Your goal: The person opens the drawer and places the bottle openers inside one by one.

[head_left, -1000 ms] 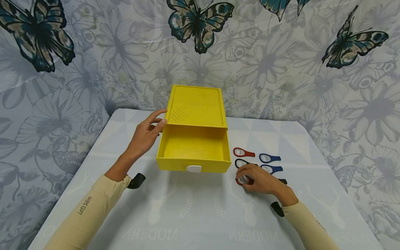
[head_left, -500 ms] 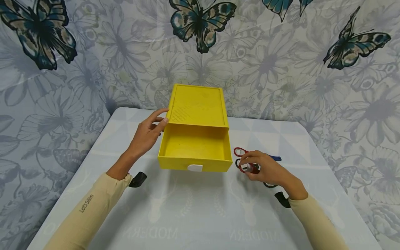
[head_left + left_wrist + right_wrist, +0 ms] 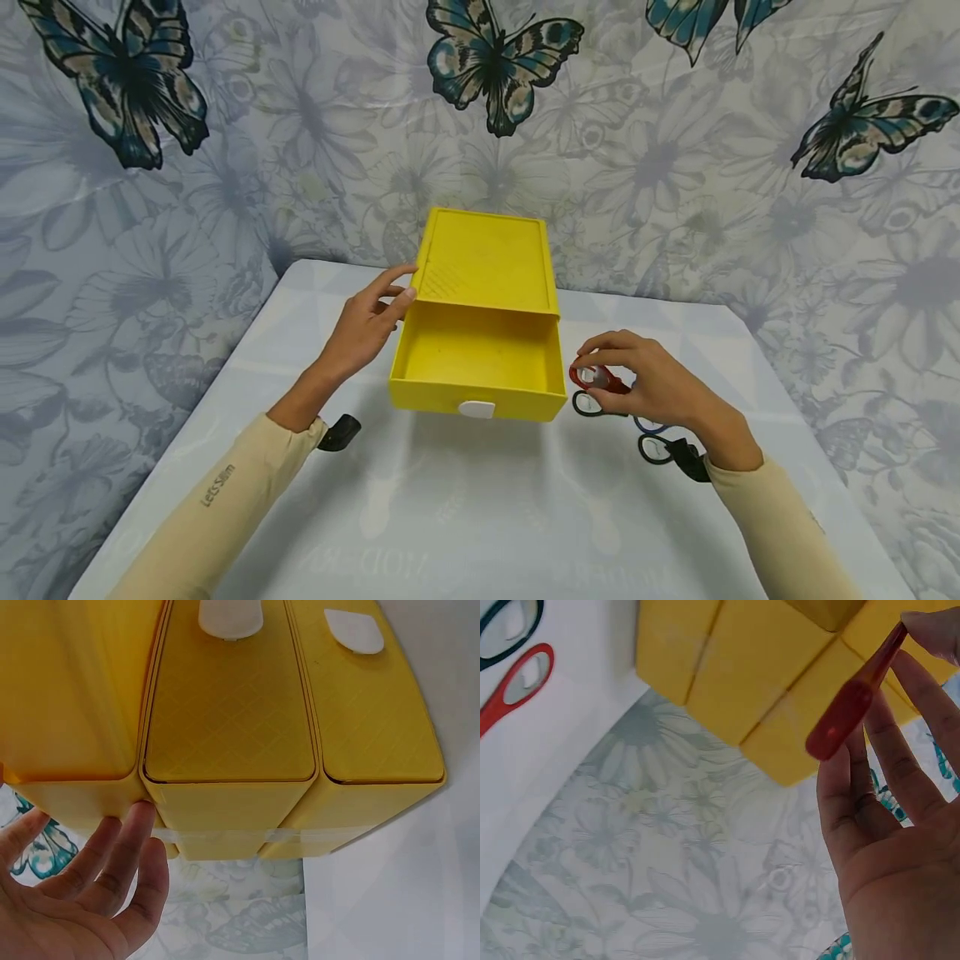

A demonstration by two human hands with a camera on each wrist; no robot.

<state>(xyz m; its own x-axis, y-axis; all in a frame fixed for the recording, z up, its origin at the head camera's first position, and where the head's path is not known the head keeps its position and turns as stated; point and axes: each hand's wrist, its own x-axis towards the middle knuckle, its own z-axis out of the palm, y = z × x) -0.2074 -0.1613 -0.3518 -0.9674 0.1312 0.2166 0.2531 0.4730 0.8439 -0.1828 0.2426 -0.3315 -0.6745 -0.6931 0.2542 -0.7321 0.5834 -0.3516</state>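
Observation:
My left hand touches the left side of a yellow drawer unit, whose top drawer is pulled out. In the left wrist view, the fingertips of that hand lie against the unit's side, close to the top drawer's edge. Between thumb and fingers, my right hand holds a red bottle opener, raised above the table right of the drawer. Another red bottle opener lies on the table, with a black bottle opener in front of it.
Another black bottle opener and part of a blue bottle opener lie under the right wrist. The white patterned table extends in front of the unit. Behind it hangs a flowered backdrop with butterflies.
The right hand has lifted the red bottle opener off the table and moved away from the body, slightly right. The left hand stays at the unit, while the head view has shifted a little.

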